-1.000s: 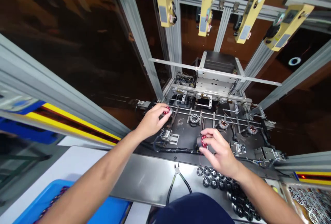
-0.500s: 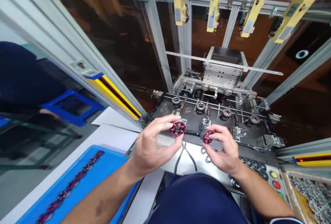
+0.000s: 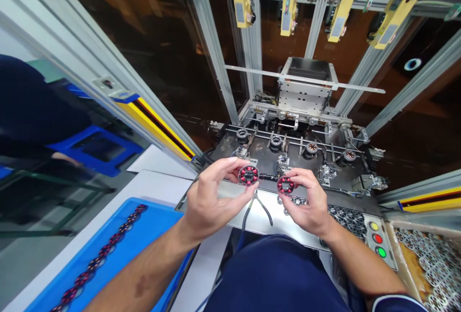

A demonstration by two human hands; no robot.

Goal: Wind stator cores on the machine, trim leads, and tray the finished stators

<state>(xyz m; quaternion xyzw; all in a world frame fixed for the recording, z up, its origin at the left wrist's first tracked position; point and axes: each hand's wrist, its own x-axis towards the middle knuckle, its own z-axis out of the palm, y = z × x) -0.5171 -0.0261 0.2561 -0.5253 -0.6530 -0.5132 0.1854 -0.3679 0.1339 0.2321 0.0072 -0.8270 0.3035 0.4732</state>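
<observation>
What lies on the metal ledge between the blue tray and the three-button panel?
In the head view, a pair of pliers lies nearer the tray; small metal rings lie toward the panel, partly hidden by the right hand.

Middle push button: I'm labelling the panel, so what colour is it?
The middle button is red, clearest in the head view.

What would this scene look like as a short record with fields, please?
left hand: holds a round part with red coils
right hand: holds a similar round red-coiled part, apart from the first
ledge: silver metal, bearing dark-handled pliers
tray: blue plastic, with a row of red-and-black round parts
buttons: round; yellow, red and green
</observation>
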